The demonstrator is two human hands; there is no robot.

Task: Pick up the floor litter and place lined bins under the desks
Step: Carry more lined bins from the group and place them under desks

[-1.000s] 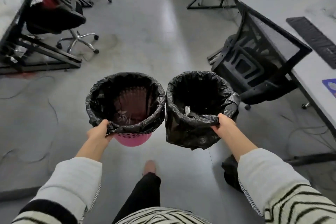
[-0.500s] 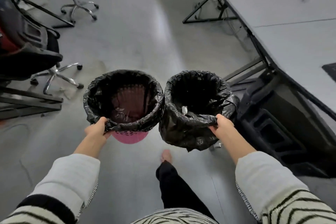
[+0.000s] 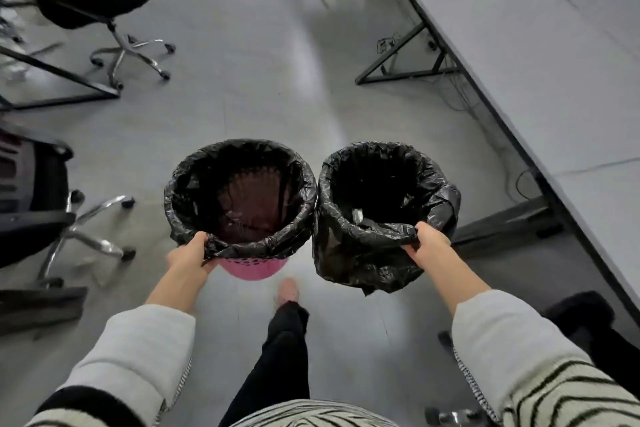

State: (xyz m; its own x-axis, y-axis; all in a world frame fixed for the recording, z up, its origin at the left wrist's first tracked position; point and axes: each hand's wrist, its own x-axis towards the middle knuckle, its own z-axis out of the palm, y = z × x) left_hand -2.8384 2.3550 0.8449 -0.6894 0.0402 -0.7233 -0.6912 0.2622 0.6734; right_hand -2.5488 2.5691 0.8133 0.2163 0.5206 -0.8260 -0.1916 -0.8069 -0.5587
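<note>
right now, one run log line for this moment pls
stage: carrying | left hand: grips pink bin rim | right hand: grips black-lined bin rim | both bins lined, off floor | desk at right

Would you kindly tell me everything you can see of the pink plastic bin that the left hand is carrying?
The pink plastic bin is round, with small holes in its wall and a slatted side showing dimly through its liner. A thin black plastic liner is folded over the rim, hiding all but the base. It hangs roughly upright above the grey floor, beside a second bin. The left hand pinches its near rim. Small scraps seem to lie inside.
</note>
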